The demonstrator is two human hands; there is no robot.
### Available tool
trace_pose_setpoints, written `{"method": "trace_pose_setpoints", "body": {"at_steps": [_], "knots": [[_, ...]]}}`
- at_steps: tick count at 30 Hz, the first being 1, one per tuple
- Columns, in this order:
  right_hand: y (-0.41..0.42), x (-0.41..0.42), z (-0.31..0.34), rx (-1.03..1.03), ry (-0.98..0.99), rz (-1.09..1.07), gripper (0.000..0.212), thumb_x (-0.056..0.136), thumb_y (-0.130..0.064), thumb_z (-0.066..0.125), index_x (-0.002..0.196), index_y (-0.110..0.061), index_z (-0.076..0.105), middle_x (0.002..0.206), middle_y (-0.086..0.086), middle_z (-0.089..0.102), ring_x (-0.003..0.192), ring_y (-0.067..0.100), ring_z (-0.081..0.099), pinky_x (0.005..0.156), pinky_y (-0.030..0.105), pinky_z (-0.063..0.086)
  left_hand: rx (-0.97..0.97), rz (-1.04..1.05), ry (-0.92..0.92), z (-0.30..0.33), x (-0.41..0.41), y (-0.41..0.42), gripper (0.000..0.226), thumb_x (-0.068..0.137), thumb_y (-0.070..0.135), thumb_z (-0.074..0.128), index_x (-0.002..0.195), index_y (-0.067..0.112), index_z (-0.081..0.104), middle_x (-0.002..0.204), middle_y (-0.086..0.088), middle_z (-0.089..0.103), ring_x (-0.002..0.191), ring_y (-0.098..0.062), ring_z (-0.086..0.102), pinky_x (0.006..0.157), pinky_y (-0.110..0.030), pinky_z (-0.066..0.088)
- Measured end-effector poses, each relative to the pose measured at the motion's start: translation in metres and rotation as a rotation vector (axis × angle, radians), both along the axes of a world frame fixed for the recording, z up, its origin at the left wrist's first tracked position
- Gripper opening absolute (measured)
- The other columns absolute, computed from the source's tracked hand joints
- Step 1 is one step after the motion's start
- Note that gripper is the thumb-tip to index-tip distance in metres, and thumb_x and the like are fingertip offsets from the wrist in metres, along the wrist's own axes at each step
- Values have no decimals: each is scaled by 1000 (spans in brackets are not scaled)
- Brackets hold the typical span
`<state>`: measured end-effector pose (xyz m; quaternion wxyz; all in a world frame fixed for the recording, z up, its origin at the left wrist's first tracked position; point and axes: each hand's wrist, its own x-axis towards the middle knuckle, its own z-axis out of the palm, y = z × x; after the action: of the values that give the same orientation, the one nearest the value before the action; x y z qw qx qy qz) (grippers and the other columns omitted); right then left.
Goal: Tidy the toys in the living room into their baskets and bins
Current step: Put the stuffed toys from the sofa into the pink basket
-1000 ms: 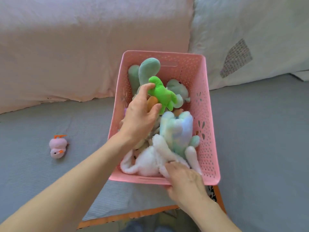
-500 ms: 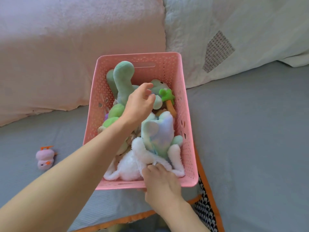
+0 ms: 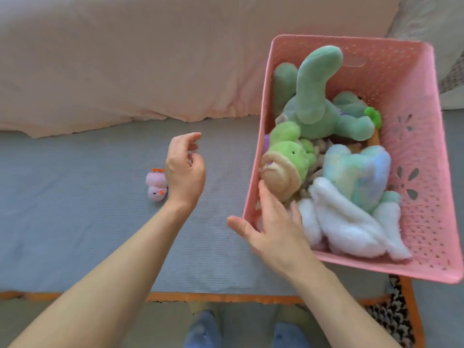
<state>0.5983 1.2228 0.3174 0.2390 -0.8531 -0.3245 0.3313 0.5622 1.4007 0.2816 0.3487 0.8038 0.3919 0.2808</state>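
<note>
Surface: a grey-blue cover [image 3: 75,222] with an orange edge along the near side; a pale pink blanket [image 3: 125,59] is bunched along the back.
Basket: a pink basket [image 3: 411,172] with perforated walls sits on the cover at the right, tilted in view, packed with soft toys.
In the basket: a long-necked green plush [image 3: 316,96] at the back, a bright green frog [image 3: 288,156] at the left wall, a pastel plush [image 3: 356,177] in the middle, a white plush [image 3: 351,227] at the near end.
Loose toy: a small pink toy [image 3: 156,185] with orange bits lies on the cover, well left of the basket, just beside the left wrist.
Left hand: the left hand [image 3: 184,172] hovers over the cover, fingers loosely curled, holding nothing; whether it touches the pink toy I cannot tell.
Right hand: the right hand [image 3: 273,227] is at the basket's near left corner, fingers straight and reaching inside over the rim, thumb spread outside; the fingertips touch the frog's underside and lie beside the white plush.
Below: two blue-socked feet [image 3: 203,332] show under the orange edge.
</note>
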Motion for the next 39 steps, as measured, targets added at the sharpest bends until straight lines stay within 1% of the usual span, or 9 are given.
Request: {"method": "trace_pose_setpoints", "body": {"at_steps": [2,5,10,14,20,25,32,36,39], "knots": [[33,-17,-6,1,-1,-78,95,83,-54,48,148,-17,-9,156,4,15,140,28,18,113,43,22,-60,21,214,-25,-30,36,40,81,-7,44,117,3,58,115,-13,55,102,-25,55,93,-36,45],[48,-23,-14,-65,-68,-44,86,85,-19,49,148,-18,-9,148,10,31,128,33,35,99,39,38,-157,-18,548,-64,-66,82,44,85,5,52,129,5,50,130,-19,46,119,-34,46,104,-39,35],[56,-32,-19,-105,-120,-30,87,78,-21,47,147,-28,-5,132,15,49,104,34,54,86,41,46,-261,-77,731,-102,-97,120,68,81,18,65,142,16,33,147,-21,24,132,-39,30,107,-43,30],[60,-37,-23,-141,-136,-50,88,70,-29,40,147,-32,-3,117,16,56,85,32,58,78,39,48,-308,-150,662,-121,-94,129,74,76,12,65,141,15,31,142,-22,28,125,-39,39,104,-43,36],[70,-41,-26,-244,-160,-37,88,82,-20,49,148,-25,-9,138,19,39,102,35,54,88,39,42,-420,-102,610,-117,-84,115,66,71,9,68,128,15,35,126,-18,35,104,-35,51,96,-37,43],[69,-42,-20,-250,-130,-35,87,83,-21,48,148,-25,-10,143,17,31,103,34,54,89,39,42,-544,7,276,-79,-60,90,76,61,26,67,129,21,35,125,-11,42,100,-25,52,92,-34,48],[49,-32,-14,-133,-7,-124,91,80,-21,48,145,-35,-13,145,14,27,102,32,57,87,40,45,-380,-487,-221,46,11,30,72,70,33,69,132,43,34,125,-7,51,99,-19,58,82,-33,52],[43,-28,-11,-38,53,-143,94,79,-15,47,146,-29,-17,156,1,-1,131,31,37,97,34,40,-209,-712,-112,79,65,-17,77,72,28,67,141,33,32,117,2,45,102,-8,50,92,-16,41],[38,-25,-9,-12,55,-92,90,82,-15,47,148,-21,-15,156,3,-3,135,32,30,102,32,35,-64,-804,24,75,98,-42,84,76,19,66,147,27,22,137,-1,37,129,-12,36,100,-14,30]]}}
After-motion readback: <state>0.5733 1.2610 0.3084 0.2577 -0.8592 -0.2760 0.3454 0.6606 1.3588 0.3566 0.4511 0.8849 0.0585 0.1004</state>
